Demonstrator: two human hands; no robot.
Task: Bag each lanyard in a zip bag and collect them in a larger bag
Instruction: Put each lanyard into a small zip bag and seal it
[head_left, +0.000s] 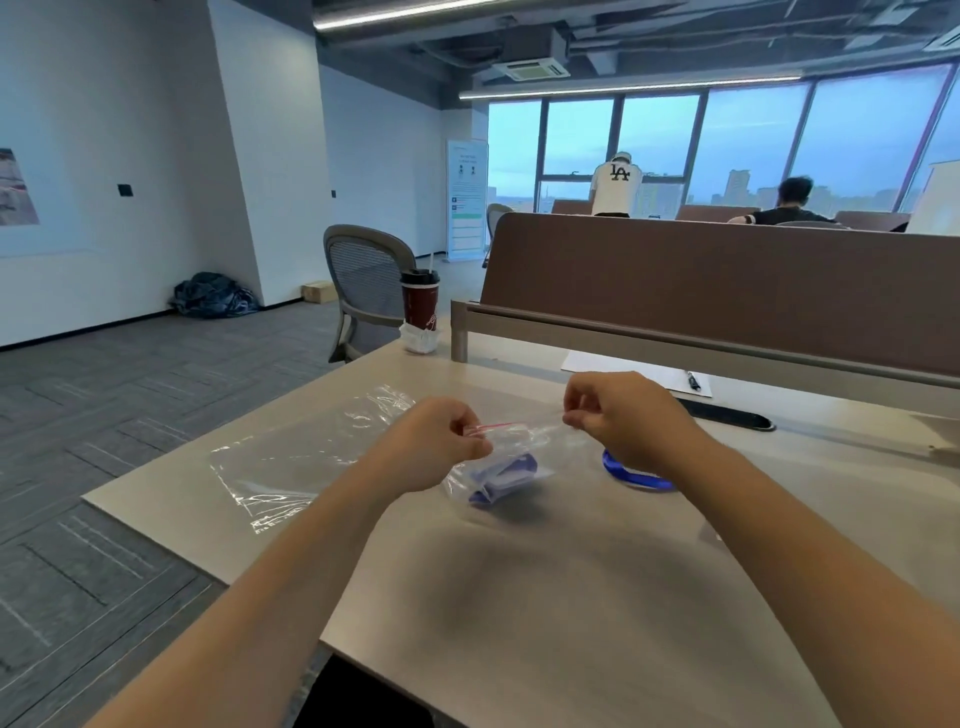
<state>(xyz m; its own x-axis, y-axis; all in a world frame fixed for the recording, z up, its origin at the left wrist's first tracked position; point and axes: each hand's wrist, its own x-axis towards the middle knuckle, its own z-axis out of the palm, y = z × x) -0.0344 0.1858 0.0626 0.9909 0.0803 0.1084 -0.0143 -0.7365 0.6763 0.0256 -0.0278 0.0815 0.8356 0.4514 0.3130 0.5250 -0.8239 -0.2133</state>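
At left, larger bag flat on table, nearer left hand; left hand pinches left end of zip bag seal; folded lanyard inside, between hands; seal axis left-right; right hand pinches right end; loose lanyard beside it.

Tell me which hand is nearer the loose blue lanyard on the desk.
Right. The right hand hangs just above the loose blue lanyard, partly hiding it; the left hand is off to its left, across the zip bag both pinch.
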